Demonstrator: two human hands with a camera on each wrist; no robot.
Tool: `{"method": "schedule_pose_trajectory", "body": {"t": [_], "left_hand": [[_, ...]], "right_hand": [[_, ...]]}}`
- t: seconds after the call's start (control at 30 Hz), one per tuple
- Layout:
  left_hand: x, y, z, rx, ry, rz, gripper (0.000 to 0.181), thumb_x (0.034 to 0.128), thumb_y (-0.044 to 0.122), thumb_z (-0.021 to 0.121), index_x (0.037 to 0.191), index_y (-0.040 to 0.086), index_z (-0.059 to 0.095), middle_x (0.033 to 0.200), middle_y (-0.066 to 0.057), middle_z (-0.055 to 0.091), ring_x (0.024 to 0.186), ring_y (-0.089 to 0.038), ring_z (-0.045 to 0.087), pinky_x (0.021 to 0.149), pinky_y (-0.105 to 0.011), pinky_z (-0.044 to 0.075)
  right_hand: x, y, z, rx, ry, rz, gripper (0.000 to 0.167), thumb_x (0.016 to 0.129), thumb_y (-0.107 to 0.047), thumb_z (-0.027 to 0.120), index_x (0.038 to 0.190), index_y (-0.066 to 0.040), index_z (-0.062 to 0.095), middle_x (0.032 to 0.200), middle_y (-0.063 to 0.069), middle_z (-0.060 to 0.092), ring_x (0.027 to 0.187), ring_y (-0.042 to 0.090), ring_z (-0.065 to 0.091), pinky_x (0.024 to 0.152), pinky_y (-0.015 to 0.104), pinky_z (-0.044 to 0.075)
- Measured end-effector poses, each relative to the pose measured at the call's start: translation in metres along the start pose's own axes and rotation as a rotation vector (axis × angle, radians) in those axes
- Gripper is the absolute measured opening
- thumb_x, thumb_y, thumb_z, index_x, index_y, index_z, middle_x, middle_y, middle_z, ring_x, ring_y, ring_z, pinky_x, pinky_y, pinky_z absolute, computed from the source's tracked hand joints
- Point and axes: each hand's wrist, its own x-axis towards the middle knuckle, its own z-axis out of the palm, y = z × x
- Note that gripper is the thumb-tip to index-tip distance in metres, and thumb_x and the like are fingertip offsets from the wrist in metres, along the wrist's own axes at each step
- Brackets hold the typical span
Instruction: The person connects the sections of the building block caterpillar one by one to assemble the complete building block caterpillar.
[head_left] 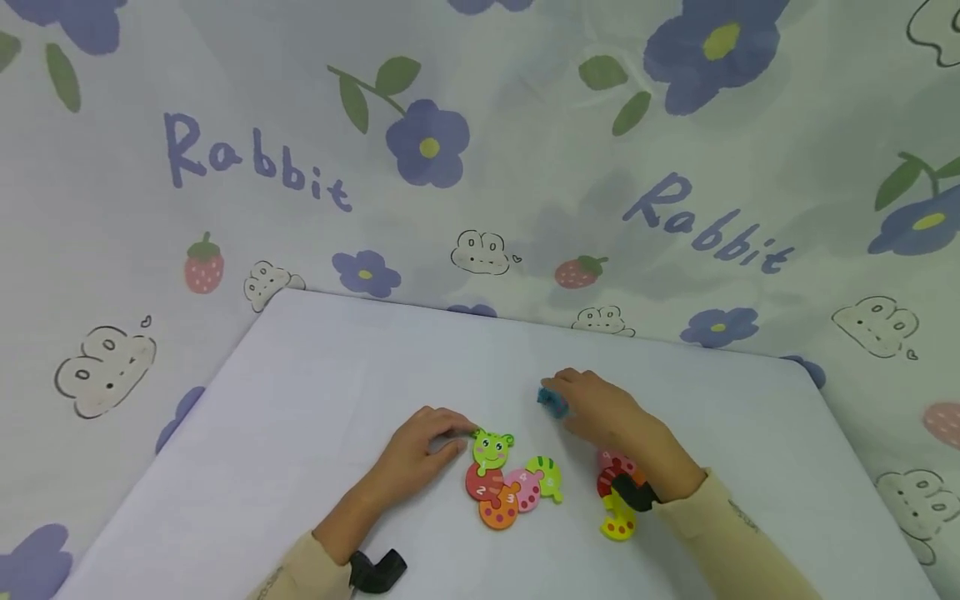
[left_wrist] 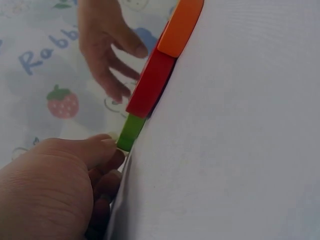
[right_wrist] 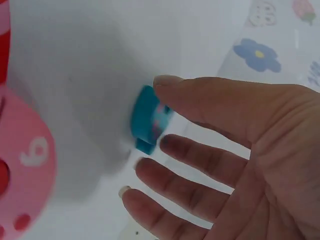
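A partly joined caterpillar puzzle lies on the white table. Its green smiling head piece [head_left: 491, 450] connects to a red piece [head_left: 483, 484], an orange piece [head_left: 499, 510], a pink piece [head_left: 522, 490] and a green striped piece [head_left: 545, 477]. At the upper left of the head piece, my left hand [head_left: 420, 450] touches its edge with relaxed fingertips; the left wrist view shows this contact at the green edge [left_wrist: 131, 132]. Farther back, my right hand [head_left: 600, 408] pinches a small blue puzzle piece [right_wrist: 147, 120] between thumb and index finger, the other fingers spread. The blue piece stands tilted.
Beneath my right forearm lie more puzzle pieces: a pink one [right_wrist: 30, 160] numbered 9 or 6, and a yellow one [head_left: 618, 525] with red dots. Black wrist mounts [head_left: 377, 572] sit at my cuffs. A curtain [head_left: 480, 167] printed with rabbits and flowers hangs behind the table.
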Motion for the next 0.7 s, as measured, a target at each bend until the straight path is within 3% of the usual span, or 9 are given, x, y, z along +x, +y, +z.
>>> {"method": "schedule_pose_trajectory", "body": {"t": [0.2,0.43,0.7], "left_hand": [[0.003,0.003,0.003,0.015,0.002,0.025,0.029,0.0968,0.012,0.076,0.122,0.024,0.074,0.121,0.018,0.069,0.108,-0.007,0.057,0.094,-0.035,0.052],[0.003,0.003,0.002,0.026,-0.002,0.017,0.028,0.0968,0.013,0.076,0.122,0.025,0.075,0.12,0.018,0.069,0.108,-0.007,0.058,0.094,-0.036,0.052],[0.001,-0.001,0.005,0.017,0.025,0.009,0.028,0.0957,0.013,0.078,0.12,0.026,0.075,0.117,0.021,0.069,0.106,-0.006,0.058,0.093,-0.036,0.052]], "right_hand": [[-0.002,0.008,0.011,0.01,0.004,0.017,0.044,0.09,-0.019,0.084,0.133,-0.017,0.071,0.114,0.005,0.066,0.099,0.022,0.062,0.094,0.044,0.057],[-0.023,0.015,0.019,0.076,-0.039,0.055,0.053,0.085,-0.028,0.089,0.132,-0.016,0.069,0.114,0.002,0.064,0.099,0.02,0.06,0.093,0.045,0.058],[-0.037,0.011,0.029,0.044,0.002,0.036,0.053,0.081,-0.032,0.092,0.125,-0.013,0.07,0.111,0.001,0.063,0.096,0.018,0.057,0.09,0.039,0.057]]}}
